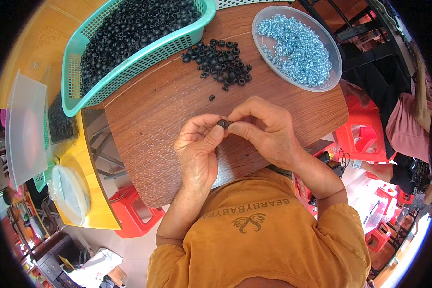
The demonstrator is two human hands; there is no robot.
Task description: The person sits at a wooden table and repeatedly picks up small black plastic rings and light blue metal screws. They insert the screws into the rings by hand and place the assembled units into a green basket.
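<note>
Over the near middle of the wooden tabletop, my left hand [198, 144] pinches a small black hollow round part [223, 124] between thumb and fingers. My right hand [265, 126] meets it from the right, thumb and forefinger closed at the part's edge; whatever lies between those fingertips is hidden. Beyond my hands is a loose pile of similar black parts [222, 62], with one lone black part [211, 97] nearer to me. A round clear tub [340, 72] at the far right holds many tiny light-blue see-through pieces [300, 53].
A green plastic basket [144, 56] heaped with black parts stands at the far left. On a yellow surface to the left are a lidded clear container [69, 194] and an upright translucent panel [26, 129]. Red stools [132, 211] flank the table [144, 149]; another person [408, 125] sits at right.
</note>
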